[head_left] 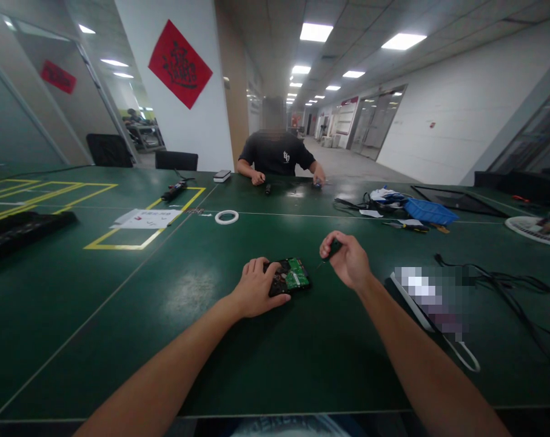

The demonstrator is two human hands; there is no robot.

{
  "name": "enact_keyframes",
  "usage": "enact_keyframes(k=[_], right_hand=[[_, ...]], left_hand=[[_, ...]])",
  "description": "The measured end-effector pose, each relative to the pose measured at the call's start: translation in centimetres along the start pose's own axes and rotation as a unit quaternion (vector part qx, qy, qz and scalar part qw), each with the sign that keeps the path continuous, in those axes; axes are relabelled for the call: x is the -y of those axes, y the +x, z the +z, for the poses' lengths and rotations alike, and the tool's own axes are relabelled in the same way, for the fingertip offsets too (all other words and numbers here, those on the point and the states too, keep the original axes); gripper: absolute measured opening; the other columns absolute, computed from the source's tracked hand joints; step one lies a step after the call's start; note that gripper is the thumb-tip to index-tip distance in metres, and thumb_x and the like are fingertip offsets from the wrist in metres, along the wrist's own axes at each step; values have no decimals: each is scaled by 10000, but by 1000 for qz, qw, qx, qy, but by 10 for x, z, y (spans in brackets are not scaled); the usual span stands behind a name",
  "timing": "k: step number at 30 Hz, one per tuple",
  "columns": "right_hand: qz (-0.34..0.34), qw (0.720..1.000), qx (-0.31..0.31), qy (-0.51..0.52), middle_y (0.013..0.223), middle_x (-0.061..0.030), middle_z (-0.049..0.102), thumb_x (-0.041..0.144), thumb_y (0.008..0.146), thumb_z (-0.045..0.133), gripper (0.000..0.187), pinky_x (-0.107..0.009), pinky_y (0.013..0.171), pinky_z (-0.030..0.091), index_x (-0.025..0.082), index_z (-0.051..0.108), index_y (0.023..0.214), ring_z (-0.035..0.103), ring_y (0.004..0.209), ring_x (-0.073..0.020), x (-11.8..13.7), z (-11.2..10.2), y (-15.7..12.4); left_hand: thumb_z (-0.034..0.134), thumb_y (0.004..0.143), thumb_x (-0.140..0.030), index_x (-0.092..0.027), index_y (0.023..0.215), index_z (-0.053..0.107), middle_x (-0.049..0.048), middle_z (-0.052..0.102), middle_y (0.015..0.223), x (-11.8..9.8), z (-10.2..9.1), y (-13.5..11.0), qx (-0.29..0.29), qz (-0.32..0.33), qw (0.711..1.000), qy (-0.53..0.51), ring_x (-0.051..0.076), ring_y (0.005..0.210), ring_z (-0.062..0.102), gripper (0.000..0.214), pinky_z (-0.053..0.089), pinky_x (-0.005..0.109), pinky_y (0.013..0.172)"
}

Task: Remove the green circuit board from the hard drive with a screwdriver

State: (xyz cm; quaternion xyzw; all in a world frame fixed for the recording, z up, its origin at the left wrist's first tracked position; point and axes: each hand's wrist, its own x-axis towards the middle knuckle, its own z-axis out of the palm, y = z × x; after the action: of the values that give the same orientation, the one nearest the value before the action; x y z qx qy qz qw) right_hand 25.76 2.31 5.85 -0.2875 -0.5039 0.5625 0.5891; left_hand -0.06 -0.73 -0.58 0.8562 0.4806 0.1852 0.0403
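Note:
A hard drive (297,274) lies on the green table with its green circuit board facing up. My left hand (259,288) grips its left side, thumb along the near edge and fingers over the top, hiding that end. Just right of the drive, my right hand (347,258) is closed around a small screwdriver (334,247) with a dark handle. Its thin shaft points down and left towards the drive, apart from it.
Beyond the drive are a white tape roll (227,217) and paper sheets (147,218). A blue tray (429,210), pliers (406,226) and black cables (497,276) lie to the right, near a pixelated object (433,297). A person (275,152) sits opposite, hands on the table.

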Motion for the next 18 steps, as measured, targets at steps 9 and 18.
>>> enact_keyframes(k=[9, 18], right_hand=[[26, 964, 29, -264, 907, -76, 702, 445, 938, 506, 372, -277, 688, 473, 176, 727, 806, 612, 839, -179, -23, -20, 5], [36, 987, 33, -153, 820, -110, 714, 519, 962, 454, 440, -230, 454, 416, 164, 656, 801, 647, 723, -190, -9, -16, 0]], left_hand=[[594, 803, -765, -346, 1551, 346, 162, 394, 1429, -6, -4, -2, 30, 15, 999, 4, 421, 1341, 366, 893, 345, 579, 1082], [541, 927, -615, -387, 1493, 451, 135, 379, 1503, -7, -2, 0, 46, 42, 998, 4, 384, 1388, 370, 616, 341, 570, 1102]])
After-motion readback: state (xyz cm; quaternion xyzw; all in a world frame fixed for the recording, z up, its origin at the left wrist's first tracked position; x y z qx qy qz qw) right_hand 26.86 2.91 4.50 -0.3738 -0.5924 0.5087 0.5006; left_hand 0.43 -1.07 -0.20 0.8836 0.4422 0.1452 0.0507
